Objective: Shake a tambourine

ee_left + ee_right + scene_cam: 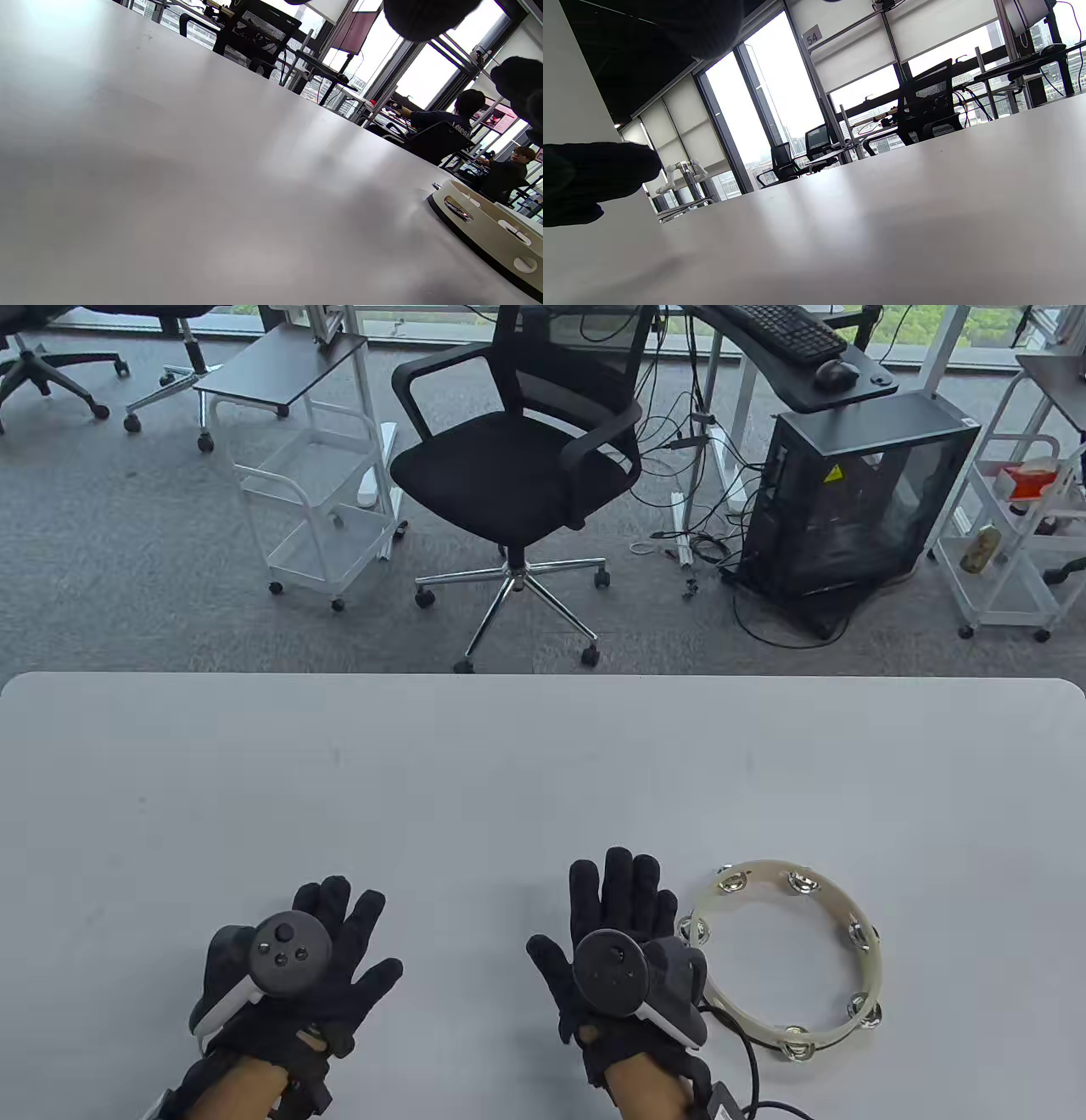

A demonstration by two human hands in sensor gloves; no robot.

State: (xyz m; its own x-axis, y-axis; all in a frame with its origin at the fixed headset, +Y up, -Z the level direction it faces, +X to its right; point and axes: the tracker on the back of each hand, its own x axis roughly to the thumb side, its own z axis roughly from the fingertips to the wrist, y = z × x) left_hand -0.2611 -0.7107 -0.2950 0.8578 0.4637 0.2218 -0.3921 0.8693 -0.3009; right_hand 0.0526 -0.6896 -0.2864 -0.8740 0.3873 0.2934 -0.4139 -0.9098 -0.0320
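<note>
On the white table (543, 780), near edge, right of centre: tambourine (857, 937), pale open hoop, no skin, metal jingle pairs set round the rim, lying flat. Just left of it, right hand (624, 937), grip open, fingers spread flat, holding nothing; little-finger side close beside the hoop's left rim, contact not certain from the table view. Well apart to the left, left hand (327, 954), grip likewise open and empty, palm down. From the left wrist view, hoop wall low against the table, slotted for jingles, dark underside edge. Task judged not yet begun: lift and shake both outstanding. Risks, as judgement only: thin rim flush to the surface, hence hard to get fingertips under, likely to skate rightward if pushed rather than pinched; grip over a jingle slot liable to damp the sound or nip the glove; cable (751, 1069) trailing from the right wrist beside the hoop, possible snag during a vigorous shake; loose hold liable to let the hoop fly.
</note>
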